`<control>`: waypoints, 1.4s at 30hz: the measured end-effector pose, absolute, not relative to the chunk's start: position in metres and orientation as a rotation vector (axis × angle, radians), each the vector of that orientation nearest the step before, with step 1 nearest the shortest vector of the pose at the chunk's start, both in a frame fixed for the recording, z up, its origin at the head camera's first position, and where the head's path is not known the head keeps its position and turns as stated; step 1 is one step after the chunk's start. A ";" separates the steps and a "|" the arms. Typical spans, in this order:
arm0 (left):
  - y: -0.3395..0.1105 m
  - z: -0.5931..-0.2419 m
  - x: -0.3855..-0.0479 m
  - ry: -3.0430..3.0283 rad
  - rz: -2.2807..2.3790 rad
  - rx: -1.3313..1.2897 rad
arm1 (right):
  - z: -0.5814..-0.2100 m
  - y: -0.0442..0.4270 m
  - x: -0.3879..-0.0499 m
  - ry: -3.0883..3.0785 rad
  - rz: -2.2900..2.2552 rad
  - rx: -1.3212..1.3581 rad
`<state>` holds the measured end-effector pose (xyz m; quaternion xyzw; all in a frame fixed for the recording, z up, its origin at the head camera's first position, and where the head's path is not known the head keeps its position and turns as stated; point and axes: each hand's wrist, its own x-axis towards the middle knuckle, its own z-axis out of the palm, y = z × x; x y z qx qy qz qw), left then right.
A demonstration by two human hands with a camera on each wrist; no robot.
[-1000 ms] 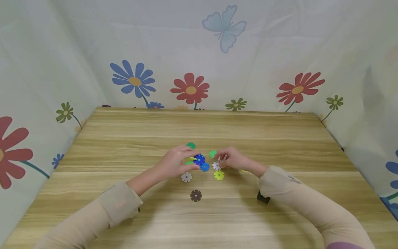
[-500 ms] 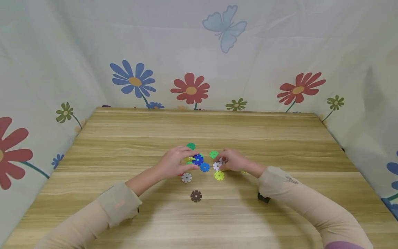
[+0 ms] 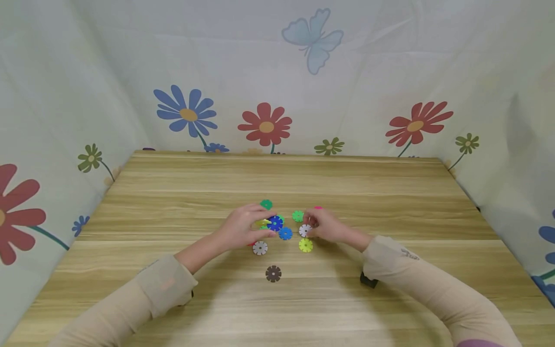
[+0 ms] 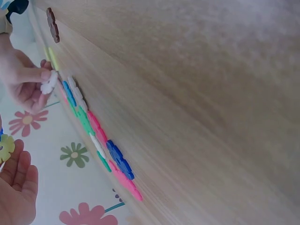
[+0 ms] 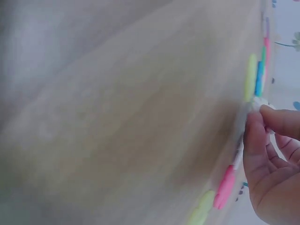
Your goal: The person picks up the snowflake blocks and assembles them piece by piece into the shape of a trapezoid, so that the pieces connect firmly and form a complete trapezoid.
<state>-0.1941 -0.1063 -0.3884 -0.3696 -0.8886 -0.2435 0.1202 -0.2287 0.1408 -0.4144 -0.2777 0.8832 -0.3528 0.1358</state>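
Notched plastic snowflake discs lie in a cluster at the middle of the table. My left hand (image 3: 246,225) holds a dark blue disc (image 3: 275,223) together with a yellow disc (image 4: 6,147); they look joined. My right hand (image 3: 328,226) pinches a white disc (image 3: 305,231) between thumb and fingertips, just above the table. In the right wrist view, thumb and finger cover most of that white disc (image 5: 258,102). Near it lie a green disc (image 3: 297,216), a yellow disc (image 3: 305,245) and a lighter blue disc (image 3: 285,233).
A white disc (image 3: 259,248) and a brown disc (image 3: 273,273) lie nearer me. A dark green disc (image 3: 266,205) lies beyond my left hand. Pink discs (image 5: 225,187) and others are partly hidden by the hands. A flowered cloth (image 3: 217,58) stands behind the wooden table (image 3: 277,178).
My right hand has shifted slightly right, and the white disc in its fingers has moved with it. A pink disc now shows behind that hand. The dark blue disc has shifted slightly left.
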 end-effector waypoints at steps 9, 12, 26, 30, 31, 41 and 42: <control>-0.105 -0.388 -0.193 -2.635 -0.718 -1.065 | -0.389 0.137 -0.218 2.336 -1.443 -0.676; -0.104 -0.387 -0.193 -2.658 -0.716 -1.053 | -0.380 0.133 -0.212 2.320 -1.498 -0.689; -0.099 -0.379 -0.188 -2.691 -0.769 -1.057 | -0.365 0.123 -0.195 2.306 -1.586 -0.791; -0.098 -0.378 -0.187 -2.703 -0.778 -1.054 | -0.366 0.123 -0.194 2.290 -1.616 -0.767; -0.098 -0.379 -0.186 -2.701 -0.782 -1.057 | -0.366 0.123 -0.194 2.279 -1.629 -0.755; -0.094 -0.378 -0.182 -2.642 -0.905 -1.105 | -0.367 0.120 -0.187 2.288 -1.668 -0.711; -0.093 -0.377 -0.182 -2.634 -0.912 -1.111 | -0.368 0.120 -0.186 2.299 -1.667 -0.716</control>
